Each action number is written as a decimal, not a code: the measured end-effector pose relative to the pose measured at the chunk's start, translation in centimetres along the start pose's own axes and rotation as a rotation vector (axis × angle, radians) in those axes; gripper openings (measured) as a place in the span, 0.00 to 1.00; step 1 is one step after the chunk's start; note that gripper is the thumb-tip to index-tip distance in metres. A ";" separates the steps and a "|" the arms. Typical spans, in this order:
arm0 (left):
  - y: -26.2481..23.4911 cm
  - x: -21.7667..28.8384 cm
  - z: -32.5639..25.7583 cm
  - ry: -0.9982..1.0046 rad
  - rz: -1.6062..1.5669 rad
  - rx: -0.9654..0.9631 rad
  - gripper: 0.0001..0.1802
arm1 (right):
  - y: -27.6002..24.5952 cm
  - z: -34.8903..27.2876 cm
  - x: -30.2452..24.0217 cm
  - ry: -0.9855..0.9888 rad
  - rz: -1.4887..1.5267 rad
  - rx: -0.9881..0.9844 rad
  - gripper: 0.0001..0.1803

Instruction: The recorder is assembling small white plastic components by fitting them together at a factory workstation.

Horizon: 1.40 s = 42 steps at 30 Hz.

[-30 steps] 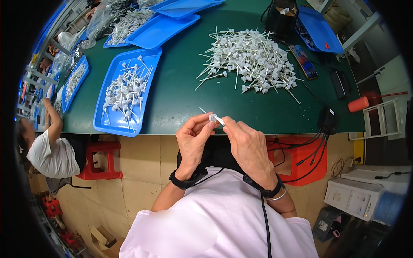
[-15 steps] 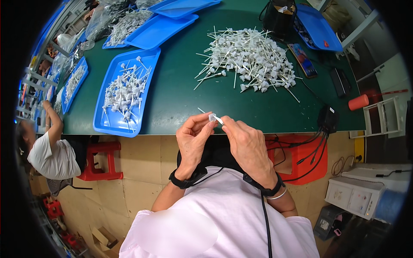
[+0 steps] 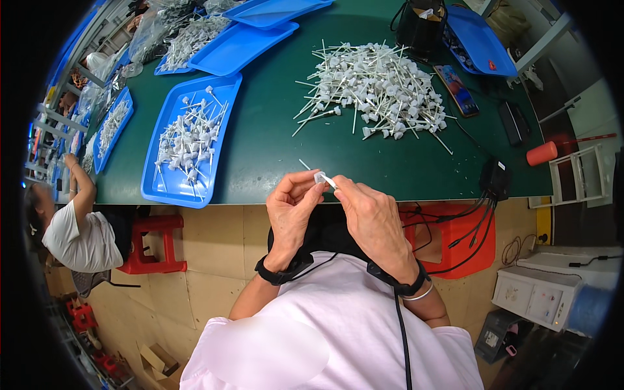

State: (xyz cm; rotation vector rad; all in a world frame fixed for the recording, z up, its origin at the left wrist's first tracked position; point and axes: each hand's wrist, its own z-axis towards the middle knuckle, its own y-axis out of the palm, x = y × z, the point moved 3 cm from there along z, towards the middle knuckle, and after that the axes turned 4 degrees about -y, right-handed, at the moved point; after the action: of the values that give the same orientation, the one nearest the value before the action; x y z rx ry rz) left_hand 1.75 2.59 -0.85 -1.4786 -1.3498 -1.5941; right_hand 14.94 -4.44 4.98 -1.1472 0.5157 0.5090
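Just above the table's near edge, my left hand pinches a small white capped piece. A thin pale stem sticks out past its fingers toward the upper left. My right hand is closed on a slim white stick, whose tip touches or enters the cap; exactly how they meet is too small to tell. Beyond the hands lies a large pile of similar white stemmed pieces. A blue tray to the left holds more of them.
Other blue trays lie at the far left. Right of the pile are a phone, a black bag and a black cable box. Red stools stand below the table edge. Another person works at the left.
The stem sticking out beyond my left fingers has shifted very slightly. Both hands keep nearly the same place and the same grip.
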 end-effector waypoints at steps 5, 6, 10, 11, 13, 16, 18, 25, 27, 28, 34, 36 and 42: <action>-0.1 -0.2 0.1 0.004 0.005 -0.005 0.13 | 0.1 0.0 0.1 -0.007 0.018 0.011 0.06; -0.1 -0.2 0.1 0.002 0.000 -0.004 0.13 | 0.1 -0.1 0.1 -0.006 0.017 0.011 0.06; 0.3 0.1 0.1 -0.015 0.009 0.009 0.14 | 0.0 -0.1 0.3 -0.016 0.024 0.037 0.05; 0.3 0.2 0.1 -0.021 0.019 0.014 0.14 | -0.1 0.0 0.2 -0.009 0.024 0.030 0.05; 0.3 0.1 0.3 -0.014 0.008 0.000 0.14 | -0.2 0.0 0.1 -0.002 0.031 0.025 0.05; 0.3 0.2 0.3 -0.010 -0.002 -0.008 0.14 | -0.1 -0.1 0.2 -0.013 0.068 0.043 0.05; 0.3 0.2 0.3 -0.008 -0.010 -0.010 0.14 | 0.2 -0.2 0.5 -0.034 0.118 0.074 0.06; 0.4 0.2 0.3 -0.017 -0.048 -0.029 0.11 | 0.1 -0.4 0.7 0.061 0.223 0.034 0.10; 0.5 0.1 0.2 -0.023 -0.058 -0.027 0.11 | 0.1 -0.5 0.8 0.064 0.233 0.039 0.10; 0.5 0.1 0.2 -0.028 -0.065 -0.025 0.11 | 0.0 -0.5 0.8 0.088 0.244 0.023 0.11; 0.8 -0.2 0.1 -0.029 -0.100 -0.025 0.12 | 0.2 -0.6 1.4 0.176 0.378 -0.027 0.12; 0.9 -0.3 0.1 -0.025 -0.106 -0.031 0.12 | 0.5 -0.7 1.8 0.195 0.444 -0.029 0.12; 1.0 -0.5 -0.1 -0.016 -0.147 -0.028 0.14 | 1.1 -1.0 2.8 0.306 0.626 -0.139 0.12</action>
State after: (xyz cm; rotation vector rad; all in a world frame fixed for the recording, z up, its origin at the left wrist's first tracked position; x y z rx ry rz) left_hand 2.73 2.09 -1.08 -1.4398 -1.4810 -1.7014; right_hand 16.34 -4.69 2.13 -1.1959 1.1346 0.9235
